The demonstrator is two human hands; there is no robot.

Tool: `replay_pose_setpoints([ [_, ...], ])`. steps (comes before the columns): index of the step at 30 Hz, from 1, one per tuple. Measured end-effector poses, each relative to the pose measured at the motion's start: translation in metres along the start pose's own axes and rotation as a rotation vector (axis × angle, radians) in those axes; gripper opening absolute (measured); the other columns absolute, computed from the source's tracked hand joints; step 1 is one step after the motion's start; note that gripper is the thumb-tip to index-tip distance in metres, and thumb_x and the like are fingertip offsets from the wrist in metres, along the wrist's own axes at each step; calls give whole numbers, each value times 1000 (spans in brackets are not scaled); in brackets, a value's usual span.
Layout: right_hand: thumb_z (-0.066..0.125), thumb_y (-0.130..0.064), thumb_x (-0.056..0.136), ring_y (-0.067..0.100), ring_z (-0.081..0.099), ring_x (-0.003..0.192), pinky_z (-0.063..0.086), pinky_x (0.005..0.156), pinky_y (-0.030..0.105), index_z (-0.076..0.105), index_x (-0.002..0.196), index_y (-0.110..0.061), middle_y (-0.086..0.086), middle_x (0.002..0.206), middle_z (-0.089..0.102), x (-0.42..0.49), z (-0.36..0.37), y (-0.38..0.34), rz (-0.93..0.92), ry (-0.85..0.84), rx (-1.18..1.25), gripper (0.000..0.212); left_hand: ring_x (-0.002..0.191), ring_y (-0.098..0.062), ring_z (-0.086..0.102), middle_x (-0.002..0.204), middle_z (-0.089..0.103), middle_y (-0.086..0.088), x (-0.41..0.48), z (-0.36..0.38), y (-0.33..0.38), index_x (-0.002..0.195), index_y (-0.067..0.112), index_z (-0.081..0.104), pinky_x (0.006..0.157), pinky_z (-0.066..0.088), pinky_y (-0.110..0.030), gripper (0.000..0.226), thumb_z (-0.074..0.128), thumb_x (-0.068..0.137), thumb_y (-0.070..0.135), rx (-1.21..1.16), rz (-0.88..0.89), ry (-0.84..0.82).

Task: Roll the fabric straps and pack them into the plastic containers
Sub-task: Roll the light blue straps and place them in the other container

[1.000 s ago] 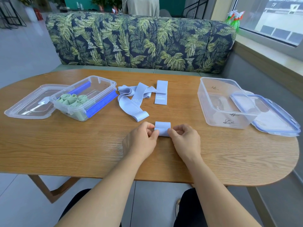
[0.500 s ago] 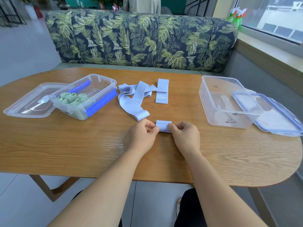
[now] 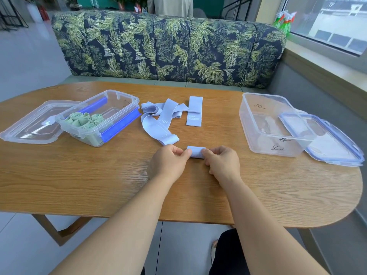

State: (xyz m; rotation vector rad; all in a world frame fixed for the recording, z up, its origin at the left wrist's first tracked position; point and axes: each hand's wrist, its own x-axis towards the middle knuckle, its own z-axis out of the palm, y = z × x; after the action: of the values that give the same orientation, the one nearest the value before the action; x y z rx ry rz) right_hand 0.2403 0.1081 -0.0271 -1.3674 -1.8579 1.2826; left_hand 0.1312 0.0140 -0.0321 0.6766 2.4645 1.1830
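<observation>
The lilac strap roll [image 3: 196, 152] lies on the wooden table [image 3: 99, 175] near its front edge. It shows as a shorter, tighter bundle than a second ago, when more flat fabric reached out beyond the fingers. Both hands have stayed where they were. The left hand [image 3: 168, 164] pinches the roll's left end with thumb and curled fingers, and the right hand [image 3: 223, 163] grips its right end with knuckles bent over it. Both forearms run in from 6 o'clock. The fingers cover the roll's ends, so the number of turns wound is hard to judge; it looks nearly fully rolled. At 11 o'clock from the roll the loose lilac straps [image 3: 158, 124] lie in a tangle, with a flat folded strap [image 3: 195, 113] at 12 o'clock. Farther out at 10 o'clock sits the left container [image 3: 123, 110], which holds green rolled straps [image 3: 85, 121], with its clear lid [image 3: 25, 130] beside it. At 2 o'clock sits the right container [image 3: 278, 147], and the blue-trimmed lid [image 3: 337, 147] lies partly behind it.
</observation>
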Motion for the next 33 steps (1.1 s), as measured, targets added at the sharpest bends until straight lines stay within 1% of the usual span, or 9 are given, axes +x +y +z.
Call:
replay_pose_setpoints([
  [4, 66, -43, 78, 19, 62, 60, 57, 79, 45, 63, 81, -21, 0, 69, 71, 3, -1, -2, 27, -5, 18, 22, 84, -13, 66, 89, 65, 16, 0, -1, -4, 111, 36, 57, 83, 54, -40, 36, 67, 80, 50, -59, 102, -46],
  [6, 67, -42, 79, 16, 59, 51, 57, 79, 46, 62, 83, -18, 1, 68, 71, 4, -2, -4, 42, -8, 28, 24, 95, -13, 63, 107, 61, 16, 1, -1, -3, 122, 36, 54, 86, 53, -40, 45, 68, 81, 46, -49, 163, -66],
  [9, 68, -40, 80, 14, 57, 45, 57, 78, 45, 61, 85, -17, 2, 69, 71, 3, -3, -5, 55, -17, 32, 25, 116, -11, 55, 130, 54, 12, 7, 0, 1, 134, 31, 49, 95, 48, -40, 54, 66, 85, 44, 41, 242, -131],
  [12, 69, -39, 80, 13, 56, 44, 57, 76, 43, 62, 88, -15, 2, 68, 70, 3, -5, -7, 77, -33, 46, 26, 120, -14, 53, 136, 50, 9, 18, 0, 6, 139, 29, 45, 95, 50, -41, 60, 65, 85, 43, 90, 256, -254],
  [15, 69, -38, 80, 12, 55, 43, 56, 74, 42, 62, 91, -14, 1, 65, 68, 3, -7, -8, 95, -48, 62, 28, 108, -19, 60, 133, 51, 3, 28, -3, 13, 135, 30, 49, 90, 54, -42, 58, 66, 82, 46, 121, 211, -379],
  [20, 70, -35, 81, 13, 54, 42, 51, 62, 35, 60, 92, -14, 2, 65, 67, 3, -8, -10, 108, -60, 84, 26, 85, -15, 63, 103, 63, 1, 36, -8, 20, 104, 31, 59, 83, 55, -38, 25, 71, 82, 38, 128, 201, -445],
  [25, 69, -32, 81, 15, 55, 47, 49, 56, 30, 59, 99, -17, 8, 84, 70, -2, -11, -11, 99, -68, 89, 26, 79, -14, 65, 93, 68, 7, 32, -9, 22, 92, 33, 58, 78, 57, -39, 22, 75, 78, 33, 60, 190, -445],
  [31, 63, -32, 86, 12, 64, 82, 53, 87, 35, 59, 121, -22, -5, 99, 68, -13, -15, -15, 39, -167, 109, 37, 78, -7, 62, 92, 68, 4, 19, -17, 20, 91, 24, 60, 70, 51, -27, 23, 78, 78, 23, -131, 178, -446],
  [33, 62, -20, 92, 7, 64, 84, 54, 77, 26, 59, 122, -19, -5, 104, 66, -18, -23, -23, 49, -269, 254, 30, 75, 0, 60, 87, 68, 7, 12, -26, 23, 93, 19, 62, 72, 50, -19, 21, 78, 79, 20, -181, 191, -448],
])
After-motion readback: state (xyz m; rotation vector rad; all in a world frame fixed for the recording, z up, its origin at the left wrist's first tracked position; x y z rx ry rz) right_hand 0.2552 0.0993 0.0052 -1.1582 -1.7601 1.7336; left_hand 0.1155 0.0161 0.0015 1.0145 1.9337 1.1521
